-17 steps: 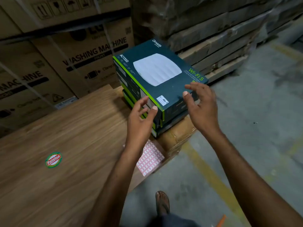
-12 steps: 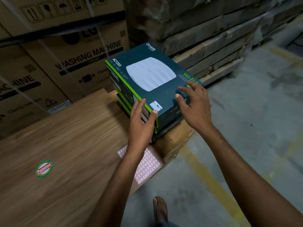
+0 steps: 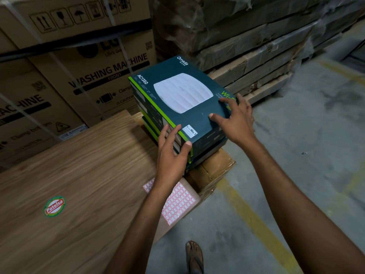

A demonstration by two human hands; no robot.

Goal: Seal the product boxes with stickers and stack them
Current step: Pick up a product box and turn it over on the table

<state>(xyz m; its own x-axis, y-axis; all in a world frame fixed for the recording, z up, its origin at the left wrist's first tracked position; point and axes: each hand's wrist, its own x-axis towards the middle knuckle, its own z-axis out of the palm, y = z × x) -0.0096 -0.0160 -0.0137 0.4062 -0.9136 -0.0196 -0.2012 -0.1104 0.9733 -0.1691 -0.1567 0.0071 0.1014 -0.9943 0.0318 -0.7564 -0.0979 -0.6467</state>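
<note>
A dark teal product box with a white dome picture and green edging tops a short stack of like boxes. My left hand presses against the stack's near left corner, fingers straight along the left side and thumb on the near face. Fingers spread, my right hand rests on the top box's right end, reaching over its far edge. A sheet of small red-bordered stickers lies on the board below my left wrist, partly hidden by the arm.
The stack stands on a taped brown carton at the end of a wood-grain board bearing a round label. Washing machine cartons rise behind, wrapped planks at the back right. Concrete floor with a yellow line lies right.
My right hand has slid further onto the top box's right end. My left hand has closed in against the near left corner. The stack stays where it was.
</note>
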